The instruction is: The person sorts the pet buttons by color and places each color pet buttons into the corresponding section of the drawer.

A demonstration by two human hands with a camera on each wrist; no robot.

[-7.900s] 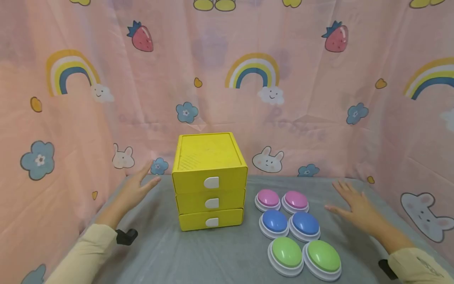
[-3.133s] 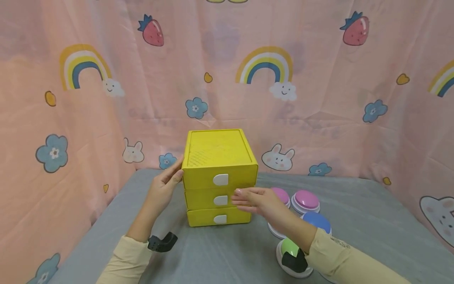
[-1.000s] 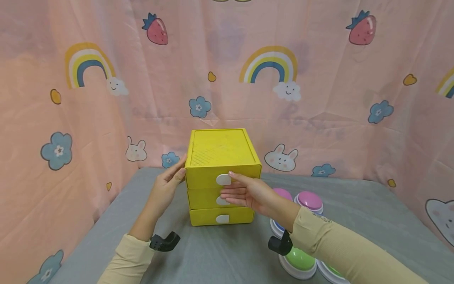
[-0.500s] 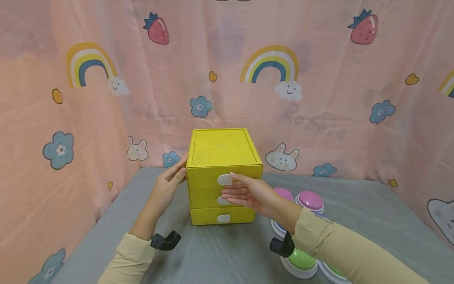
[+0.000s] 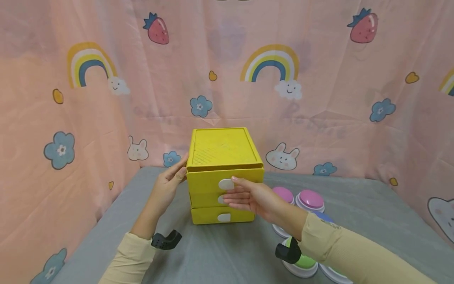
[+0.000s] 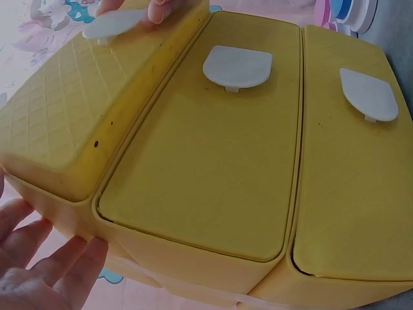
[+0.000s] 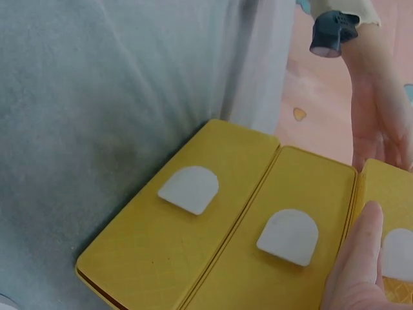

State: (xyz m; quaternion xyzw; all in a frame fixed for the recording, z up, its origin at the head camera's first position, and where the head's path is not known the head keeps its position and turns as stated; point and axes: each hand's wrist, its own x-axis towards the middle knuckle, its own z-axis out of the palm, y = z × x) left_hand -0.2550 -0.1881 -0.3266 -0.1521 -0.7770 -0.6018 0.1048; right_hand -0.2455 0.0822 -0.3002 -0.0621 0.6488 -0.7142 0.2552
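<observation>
A pink curtain (image 5: 227, 23) printed with rainbows, strawberries and rabbits hangs behind and along the sides of a grey-clothed desk (image 5: 209, 256), where I watch through the rig a yellow cabinet (image 5: 223, 146) with 3 drawers. It stands near the middle of the desk, its white handles facing my head view. The top drawer (image 5: 203, 183) now juts forward, a dark gap showing under the cabinet's top rim; 0.5 s ago I saw that front flush with the rim. The middle drawer (image 5: 202, 200) and the bottom drawer (image 5: 205, 215) remain closed.

The person's right hand (image 5: 253, 199) pinches the top handle (image 5: 226, 184), thumb at its edge and the other fingers underneath, and has shifted slightly toward me along with the drawer. The left hand (image 5: 164, 189) has stayed in place, fingers extended and laid against the cabinet's left side. In my frame from 7.9 s ago, both hands were off the cabinet.

To the right, 2 pink buttons (image 5: 311, 199) sit behind blue buttons (image 5: 323, 216) and green buttons (image 5: 306, 262), which the right sleeve (image 5: 354, 244) and the black wrist camera (image 5: 289, 251) partly hide from me; I had all 6 in full view 7.9 s ago.
</observation>
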